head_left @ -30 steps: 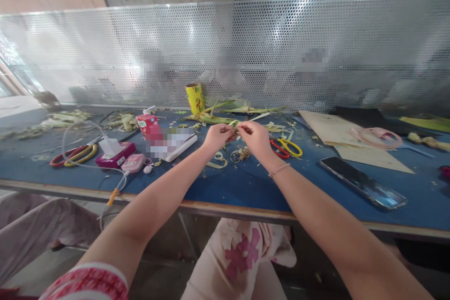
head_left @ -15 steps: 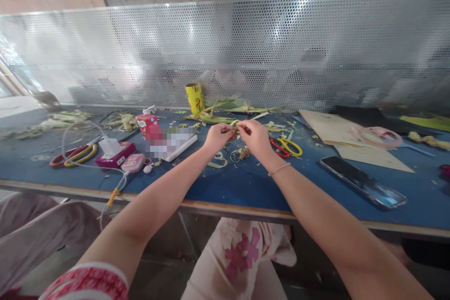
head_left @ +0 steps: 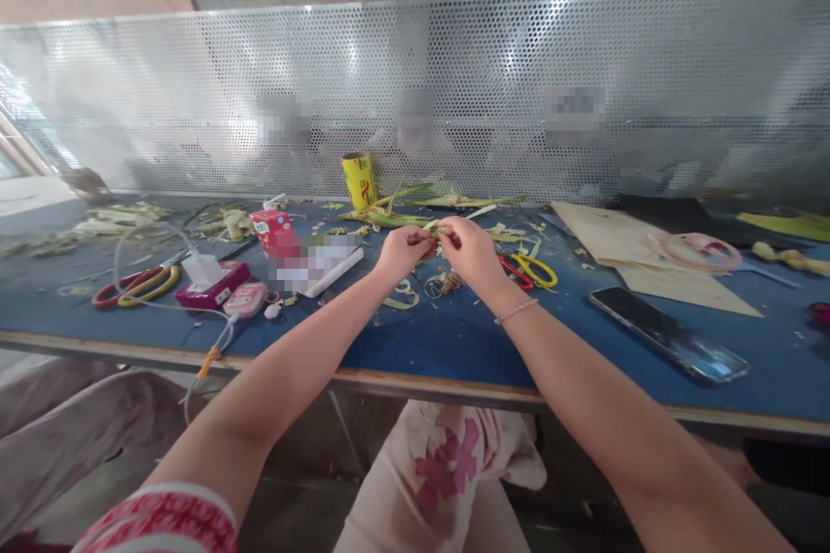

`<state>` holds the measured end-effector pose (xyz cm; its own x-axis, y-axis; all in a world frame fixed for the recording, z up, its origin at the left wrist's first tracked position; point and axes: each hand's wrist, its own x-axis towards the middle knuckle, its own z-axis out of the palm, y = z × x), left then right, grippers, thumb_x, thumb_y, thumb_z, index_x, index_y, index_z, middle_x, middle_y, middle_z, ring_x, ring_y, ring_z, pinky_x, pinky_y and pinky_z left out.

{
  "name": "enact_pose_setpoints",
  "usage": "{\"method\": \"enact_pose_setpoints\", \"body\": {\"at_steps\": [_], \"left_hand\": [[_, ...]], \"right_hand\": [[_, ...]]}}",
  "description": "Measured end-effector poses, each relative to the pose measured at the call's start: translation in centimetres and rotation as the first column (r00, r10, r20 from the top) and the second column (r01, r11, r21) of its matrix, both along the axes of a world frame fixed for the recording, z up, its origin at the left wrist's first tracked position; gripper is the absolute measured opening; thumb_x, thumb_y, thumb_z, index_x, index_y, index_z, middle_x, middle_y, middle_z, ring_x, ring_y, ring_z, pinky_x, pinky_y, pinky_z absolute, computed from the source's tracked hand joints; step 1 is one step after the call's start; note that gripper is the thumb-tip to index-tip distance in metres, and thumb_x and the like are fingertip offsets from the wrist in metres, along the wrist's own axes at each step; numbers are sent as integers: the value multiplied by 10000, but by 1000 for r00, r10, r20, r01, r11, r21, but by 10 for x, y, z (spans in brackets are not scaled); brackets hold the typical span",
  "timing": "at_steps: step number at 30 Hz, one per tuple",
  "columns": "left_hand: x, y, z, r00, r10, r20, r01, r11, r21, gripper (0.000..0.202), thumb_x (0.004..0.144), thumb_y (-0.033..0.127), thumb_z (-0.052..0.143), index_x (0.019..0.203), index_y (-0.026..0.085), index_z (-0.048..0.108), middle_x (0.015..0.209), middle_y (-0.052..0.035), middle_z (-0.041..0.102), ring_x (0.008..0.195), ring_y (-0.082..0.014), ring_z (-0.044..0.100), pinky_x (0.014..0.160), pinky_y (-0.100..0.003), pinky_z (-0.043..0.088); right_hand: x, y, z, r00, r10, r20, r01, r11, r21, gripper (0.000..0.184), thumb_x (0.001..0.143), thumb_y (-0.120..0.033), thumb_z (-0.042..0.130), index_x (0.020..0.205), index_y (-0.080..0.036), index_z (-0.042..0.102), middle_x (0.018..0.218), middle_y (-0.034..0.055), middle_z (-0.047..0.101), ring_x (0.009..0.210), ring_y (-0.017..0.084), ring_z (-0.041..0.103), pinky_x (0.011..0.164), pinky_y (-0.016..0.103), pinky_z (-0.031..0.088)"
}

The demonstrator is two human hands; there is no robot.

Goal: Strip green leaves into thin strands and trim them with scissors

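Note:
Close together over the middle of the blue table (head_left: pixel 441 354), my left hand (head_left: pixel 405 251) and my right hand (head_left: pixel 465 246) are both closed in a pinch. Between their fingertips runs a thin pale-green strip of leaf (head_left: pixel 430 225); its lower part is hidden by the fingers. Long green stalks (head_left: pixel 402 219) lie just behind the hands. Below them are a curled pale strip (head_left: pixel 403 301) and a small brownish knotted bundle (head_left: pixel 450 282). Scissors with red and yellow handles (head_left: pixel 535 270) lie right beside my right wrist.
A yellow can (head_left: pixel 359 181) stands by the perforated metal screen (head_left: pixel 454 60). Left are a red drink carton (head_left: pixel 272 232), a white notebook-like item (head_left: pixel 334 272), a charger on a purple box (head_left: pixel 213 285) and more scissors (head_left: pixel 137 287). Right are a phone (head_left: pixel 667 335) and brown paper (head_left: pixel 687 289).
My right hand has shifted very slightly, and its fingers sit a touch higher around the strip. Everything else stays in place.

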<state>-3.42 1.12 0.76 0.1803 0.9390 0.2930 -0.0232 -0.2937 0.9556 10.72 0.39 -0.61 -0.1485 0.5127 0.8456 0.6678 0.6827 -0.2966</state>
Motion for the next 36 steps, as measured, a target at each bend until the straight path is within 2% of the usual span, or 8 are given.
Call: {"method": "enact_pose_setpoints", "body": {"at_steps": [5,9,12,19,26,30,33,36], "left_hand": [[0,0,0,1000,-1,-3,2,1000,20,131,679,172,679,687,128,556,602,0,642,550,-96,605,637,-262,510],[0,-2,2,1000,6,0,-6,1000,-2,112,685,157,675,693,123,569,605,-3,640,563,-110,614,691,-309,516],[0,-3,4,1000,7,0,-7,1000,-15,81,697,142,661,698,117,584,610,-7,642,571,-112,617,731,-331,516],[1,-2,4,999,38,-11,-38,999,-9,65,680,94,640,677,115,579,564,1,619,562,-112,608,689,-310,518],[-2,3,-1,987,83,-136,-65,989,132,29,662,114,635,685,115,617,563,-11,624,567,-132,606,646,-286,505],[-3,3,-3,980,94,-177,-69,987,142,43,672,135,622,711,119,631,597,-23,645,584,-139,617,642,-280,503],[-5,3,-3,954,141,-263,-84,973,217,68,688,146,599,739,128,640,620,-23,657,609,-137,626,649,-265,500],[-6,2,-2,927,194,-321,-102,954,282,96,704,191,595,766,139,646,642,-23,667,618,-138,634,648,-261,500]], "right_hand": [[0,0,0,999,22,-33,-22,1000,3,135,821,-193,460,829,-203,594,779,61,586,689,182,542,661,315,462],[0,-1,1,999,38,-21,-37,999,23,173,844,-204,448,864,-203,620,821,71,591,771,199,562,725,342,467],[2,-1,1,998,27,54,-29,999,36,201,867,-205,438,910,-204,634,840,77,582,816,208,563,766,352,461],[10,3,-2,964,16,267,-22,1000,19,256,912,-212,386,997,-206,628,904,83,554,789,189,550,747,322,457],[9,0,1,936,-29,352,15,999,43,246,918,-176,373,932,-182,619,872,87,546,809,193,541,746,315,446],[7,-2,2,912,-69,405,53,997,51,241,910,-143,366,897,-162,605,863,99,538,812,205,531,749,332,444],[6,-3,3,925,-68,374,43,996,76,217,905,-147,377,875,-162,592,860,100,534,829,209,534,763,336,447],[4,-2,6,960,-21,278,6,998,57,162,884,-150,419,858,-167,578,856,91,534,810,200,537,765,336,451]]}}
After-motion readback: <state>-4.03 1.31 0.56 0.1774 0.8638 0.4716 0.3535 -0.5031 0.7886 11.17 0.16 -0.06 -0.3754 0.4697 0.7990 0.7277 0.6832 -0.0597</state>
